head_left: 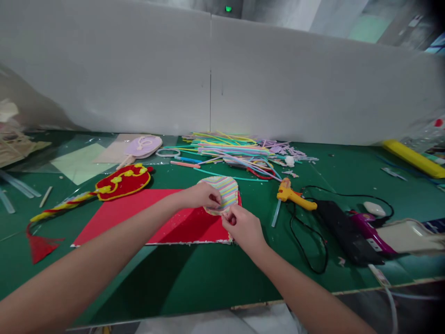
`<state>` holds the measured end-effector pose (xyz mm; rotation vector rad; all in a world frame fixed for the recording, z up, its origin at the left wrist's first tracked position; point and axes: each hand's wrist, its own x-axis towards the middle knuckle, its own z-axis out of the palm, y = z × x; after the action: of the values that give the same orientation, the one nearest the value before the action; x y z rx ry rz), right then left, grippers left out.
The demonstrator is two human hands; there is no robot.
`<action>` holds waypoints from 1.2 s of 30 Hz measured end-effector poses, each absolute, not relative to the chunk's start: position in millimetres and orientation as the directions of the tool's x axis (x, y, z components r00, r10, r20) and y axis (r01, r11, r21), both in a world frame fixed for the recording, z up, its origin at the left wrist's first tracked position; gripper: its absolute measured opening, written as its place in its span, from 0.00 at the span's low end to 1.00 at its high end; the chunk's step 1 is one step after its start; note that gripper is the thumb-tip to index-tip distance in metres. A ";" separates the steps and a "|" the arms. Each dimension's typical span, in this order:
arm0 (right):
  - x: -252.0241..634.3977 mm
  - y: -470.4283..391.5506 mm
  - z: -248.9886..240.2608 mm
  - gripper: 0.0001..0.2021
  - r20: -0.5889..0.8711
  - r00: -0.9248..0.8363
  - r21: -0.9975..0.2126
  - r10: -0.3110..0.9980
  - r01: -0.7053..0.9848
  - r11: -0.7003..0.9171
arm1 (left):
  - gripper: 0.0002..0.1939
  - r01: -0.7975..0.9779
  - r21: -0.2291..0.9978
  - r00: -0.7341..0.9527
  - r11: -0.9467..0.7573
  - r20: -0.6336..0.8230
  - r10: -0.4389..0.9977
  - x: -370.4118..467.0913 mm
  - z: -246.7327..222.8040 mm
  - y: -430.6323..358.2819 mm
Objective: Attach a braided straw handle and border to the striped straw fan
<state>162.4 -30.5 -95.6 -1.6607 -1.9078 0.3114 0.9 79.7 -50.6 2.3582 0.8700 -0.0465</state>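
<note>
A round disc with pastel stripes [227, 189] rests over the right end of a red board [174, 227]. My left hand [205, 195] lies across the disc's left side, its fingers curled in and pinched at the surface. At the lower right rim, my right hand [243, 225] has thumb and forefinger pressed together. Whatever tiny thing may sit between the fingertips of either hand is too small to make out. To the left lies a red fan-shaped piece [125, 182] with yellow trim, a twisted handle and a red tassel [41, 246].
Pastel pipe cleaners [232, 148] are heaped at the back, near a lilac round fan [144, 145]. An orange glue gun [295, 197] lies right of my hands, its black cord [325, 253] looping over the green table [194, 278]. A black case [347, 232] sits farther right.
</note>
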 end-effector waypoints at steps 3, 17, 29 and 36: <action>162.2 -30.7 -95.4 0.09 0.265 -0.048 -0.544 0.963 0.817 0.191 | 0.04 0.603 0.528 0.798 -0.598 -0.388 0.462 17.2 -42.1 102.4; 162.7 -29.9 -97.6 0.09 0.274 -0.037 -0.539 0.961 0.822 0.185 | 0.10 0.658 0.504 0.710 -0.559 -0.664 0.237 48.0 -32.7 123.1; 162.6 -30.6 -96.7 0.08 0.283 -0.056 -0.522 0.958 0.829 0.203 | 0.08 0.640 0.504 0.733 -0.580 -0.627 0.264 44.2 -38.9 122.3; 161.7 -30.9 -94.7 0.08 0.295 -0.050 -0.519 0.954 0.830 0.204 | 0.09 0.636 0.487 0.734 -0.598 -0.620 0.277 45.1 -34.0 120.3</action>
<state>161.7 -30.9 -94.7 -1.6549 -1.9063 0.2777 45.1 120.3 -34.0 2.2127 0.6855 -0.6421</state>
